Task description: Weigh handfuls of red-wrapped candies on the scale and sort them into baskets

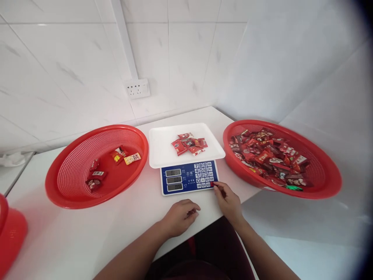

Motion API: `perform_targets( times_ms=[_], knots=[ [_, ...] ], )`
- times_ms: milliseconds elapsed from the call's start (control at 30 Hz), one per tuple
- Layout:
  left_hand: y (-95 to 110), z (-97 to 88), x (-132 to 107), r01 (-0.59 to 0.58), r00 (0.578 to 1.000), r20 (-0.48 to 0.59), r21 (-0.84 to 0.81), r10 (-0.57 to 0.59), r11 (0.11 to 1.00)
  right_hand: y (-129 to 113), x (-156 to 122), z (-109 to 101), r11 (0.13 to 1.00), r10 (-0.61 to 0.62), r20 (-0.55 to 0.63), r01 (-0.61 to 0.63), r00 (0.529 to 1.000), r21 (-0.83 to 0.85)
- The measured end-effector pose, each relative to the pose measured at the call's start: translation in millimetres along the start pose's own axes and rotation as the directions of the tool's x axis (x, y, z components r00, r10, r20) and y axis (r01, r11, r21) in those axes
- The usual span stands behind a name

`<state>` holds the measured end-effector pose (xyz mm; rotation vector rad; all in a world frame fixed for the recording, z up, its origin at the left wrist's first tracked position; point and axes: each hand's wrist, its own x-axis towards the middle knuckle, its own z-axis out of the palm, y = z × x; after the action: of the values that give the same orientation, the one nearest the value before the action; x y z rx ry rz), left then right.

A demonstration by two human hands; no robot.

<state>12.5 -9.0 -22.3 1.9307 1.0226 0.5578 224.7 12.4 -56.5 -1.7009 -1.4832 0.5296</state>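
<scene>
A blue-and-white electronic weighing scale [188,179] stands on the white table, its white pan [160,144] carrying several red-wrapped candies [190,144]. My right hand [230,202] is at the scale's lower right corner, with thumb and forefinger brought together at a small dark red patch. Whether that patch is a key or a candy wrapper, I cannot tell. My left hand [182,217] rests on the table in front of the scale, fingers loosely bent and thumb apart, with nothing visible in it. The scale's displays are lit with faint digits.
On the right, a red perforated basket [329,182] is heaped with wrapped candies. Another red basket [67,190] at left holds several candies. Part of a red container [13,233] shows at the far left. Behind is a tiled wall with a socket [137,88].
</scene>
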Motion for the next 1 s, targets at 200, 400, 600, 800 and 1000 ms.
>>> perform_targets(
  times_ms=[200,400,600,800,1000],
  knots=[
    [2,-0.3,1,0.027,1.0,-0.009,-0.009,-0.027,1.0,-7,-2,0,0.998,-0.031,-0.055,0.028,0.998,-0.048],
    [5,-1.6,2,0.057,0.998,-0.008,-0.015,-0.057,0.998,-6,-5,-1,0.996,-0.063,-0.036,0.061,0.997,-0.07],
    [6,-1.7,3,0.069,0.998,-0.011,-0.016,-0.07,0.997,-6,-4,0,0.993,-0.075,-0.034,0.072,0.997,-0.09],
    [3,-1.4,4,0.066,0.998,-0.017,-0.035,-0.067,0.997,-5,-4,0,0.992,-0.087,-0.029,0.083,0.996,-0.094],
    [14,-5.9,-2,0.024,0.999,-0.041,-0.037,-0.025,0.999,-1,-4,1,0.99,-0.099,-0.039,0.095,0.994,-0.101]
  ],
)
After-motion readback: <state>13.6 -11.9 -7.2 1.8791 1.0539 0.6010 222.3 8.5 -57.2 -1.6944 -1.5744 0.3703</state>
